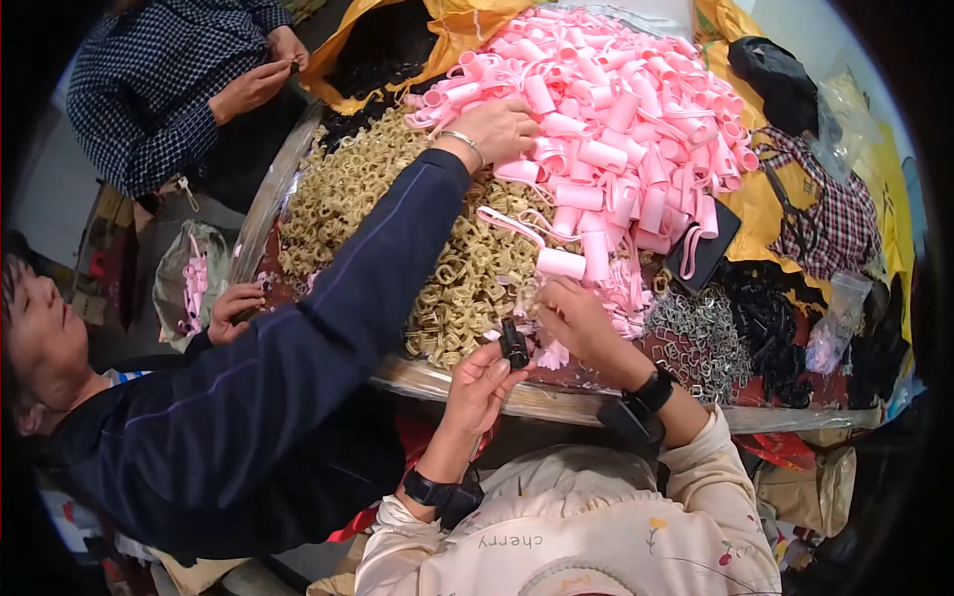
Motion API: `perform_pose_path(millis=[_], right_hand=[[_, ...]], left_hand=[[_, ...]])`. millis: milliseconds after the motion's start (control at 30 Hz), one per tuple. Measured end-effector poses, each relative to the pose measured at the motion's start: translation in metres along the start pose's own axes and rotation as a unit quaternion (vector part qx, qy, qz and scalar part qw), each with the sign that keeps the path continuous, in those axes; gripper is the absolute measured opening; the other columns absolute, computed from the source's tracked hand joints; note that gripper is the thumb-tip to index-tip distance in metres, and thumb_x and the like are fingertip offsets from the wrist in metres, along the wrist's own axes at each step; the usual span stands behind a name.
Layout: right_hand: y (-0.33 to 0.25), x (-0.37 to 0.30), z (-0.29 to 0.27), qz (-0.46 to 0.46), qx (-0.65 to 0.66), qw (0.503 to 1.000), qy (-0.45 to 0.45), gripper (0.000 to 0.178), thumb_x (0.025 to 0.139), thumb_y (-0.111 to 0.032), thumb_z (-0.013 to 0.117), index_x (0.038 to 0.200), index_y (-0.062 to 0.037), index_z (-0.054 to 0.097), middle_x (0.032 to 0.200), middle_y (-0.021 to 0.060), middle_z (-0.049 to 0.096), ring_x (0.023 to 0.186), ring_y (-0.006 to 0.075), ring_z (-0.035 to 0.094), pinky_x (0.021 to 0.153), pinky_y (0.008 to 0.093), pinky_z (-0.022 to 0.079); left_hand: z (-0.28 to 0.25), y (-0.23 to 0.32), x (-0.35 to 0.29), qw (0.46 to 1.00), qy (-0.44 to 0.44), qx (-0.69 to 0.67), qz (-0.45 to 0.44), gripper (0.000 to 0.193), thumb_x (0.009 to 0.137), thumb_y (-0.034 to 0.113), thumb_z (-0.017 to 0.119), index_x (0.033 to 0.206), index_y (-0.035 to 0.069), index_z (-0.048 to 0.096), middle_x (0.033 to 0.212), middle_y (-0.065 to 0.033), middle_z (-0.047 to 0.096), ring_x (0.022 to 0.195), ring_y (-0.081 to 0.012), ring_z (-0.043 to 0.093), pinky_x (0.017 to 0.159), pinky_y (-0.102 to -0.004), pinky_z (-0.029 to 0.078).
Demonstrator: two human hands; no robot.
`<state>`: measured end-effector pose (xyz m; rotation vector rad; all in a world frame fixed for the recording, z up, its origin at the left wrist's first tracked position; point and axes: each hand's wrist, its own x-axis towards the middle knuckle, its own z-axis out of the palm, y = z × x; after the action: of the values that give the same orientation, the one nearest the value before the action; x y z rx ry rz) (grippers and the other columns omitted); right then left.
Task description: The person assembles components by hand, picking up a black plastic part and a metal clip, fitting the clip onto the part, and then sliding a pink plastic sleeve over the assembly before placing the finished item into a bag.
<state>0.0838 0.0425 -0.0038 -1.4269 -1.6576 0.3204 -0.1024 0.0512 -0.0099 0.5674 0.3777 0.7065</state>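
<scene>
My left hand (477, 385) is closed near the table's front edge. Between its thumb and fingers is a small black plastic piece (514, 344), perhaps a clip; its exact kind is unclear. To its right, my right hand (584, 320) hovers beside the small pink pieces (624, 306) with its fingers bent together. Anything in that pinch is too small to make out. Just beyond it lies a pink tube with a strap (561, 263), at the near edge of a large heap of pink tubes (606, 154). Tan ring-shaped clips (452, 288) spread left of my hands.
A co-worker's dark-sleeved arm (338, 268) crosses from the left, its hand (492, 131) at the pink heap. Farther back, another person's hands (260, 84) hold something small and black. Metal rings (701, 343), black parts (765, 318) and a dark flat device (711, 243) lie right.
</scene>
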Motion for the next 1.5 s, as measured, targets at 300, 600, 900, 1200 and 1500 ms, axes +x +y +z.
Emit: perform_pose_path(millis=[300,600,900,1200,1500], right_hand=[[-0.007,-0.047,-0.038,0.308,0.320,0.891,-0.094,0.007,0.074,-0.002,0.047,0.080,-0.0022,0.049,0.061,0.0054,0.042,0.057,0.0097,0.041,0.051,0.0224,0.036],[-0.023,-0.069,-0.059,0.066,0.001,0.987,-0.149,0.015,0.071,-0.008,0.054,0.087,-0.0067,0.053,0.067,0.0076,0.049,0.060,0.0234,0.052,0.051,0.0317,0.041],[-0.024,-0.082,-0.048,0.100,-0.171,0.974,-0.113,0.014,0.070,-0.014,0.058,0.080,-0.0069,0.052,0.071,0.0102,0.051,0.060,0.0275,0.053,0.052,0.0359,0.042],[-0.018,-0.089,-0.054,0.291,0.265,0.915,-0.091,0.019,0.081,-0.024,0.053,0.076,-0.0072,0.046,0.068,0.0008,0.049,0.051,0.0107,0.047,0.045,0.0215,0.037],[-0.026,-0.088,-0.063,0.395,0.605,0.690,-0.024,0.016,0.087,-0.023,0.045,0.085,-0.0068,0.045,0.067,-0.0016,0.047,0.051,0.0039,0.038,0.045,0.0171,0.030]], left_hand=[[0.013,-0.020,0.012,0.999,-0.015,0.044,-0.007,0.030,0.081,0.008,0.051,0.107,-0.005,0.047,0.100,-0.0127,0.056,0.090,-0.0208,0.056,0.077,-0.0276,0.048],[0.014,-0.017,0.020,0.998,0.028,0.046,-0.025,0.032,0.080,0.012,0.054,0.106,-0.006,0.047,0.103,-0.0149,0.053,0.092,-0.0216,0.056,0.076,-0.0262,0.049],[0.023,-0.021,0.002,0.997,-0.036,0.061,0.003,0.035,0.079,0.014,0.056,0.106,-0.006,0.047,0.103,-0.0142,0.053,0.093,-0.0223,0.055,0.076,-0.0263,0.049],[0.024,-0.025,0.003,0.998,-0.030,0.054,-0.025,0.034,0.079,0.016,0.056,0.105,-0.005,0.048,0.103,-0.0142,0.053,0.094,-0.0223,0.054,0.080,-0.0273,0.047],[0.038,-0.042,0.014,0.994,-0.046,0.037,-0.089,0.029,0.081,0.014,0.053,0.103,-0.004,0.050,0.101,-0.0143,0.054,0.097,-0.0214,0.053,0.084,-0.0302,0.045]])
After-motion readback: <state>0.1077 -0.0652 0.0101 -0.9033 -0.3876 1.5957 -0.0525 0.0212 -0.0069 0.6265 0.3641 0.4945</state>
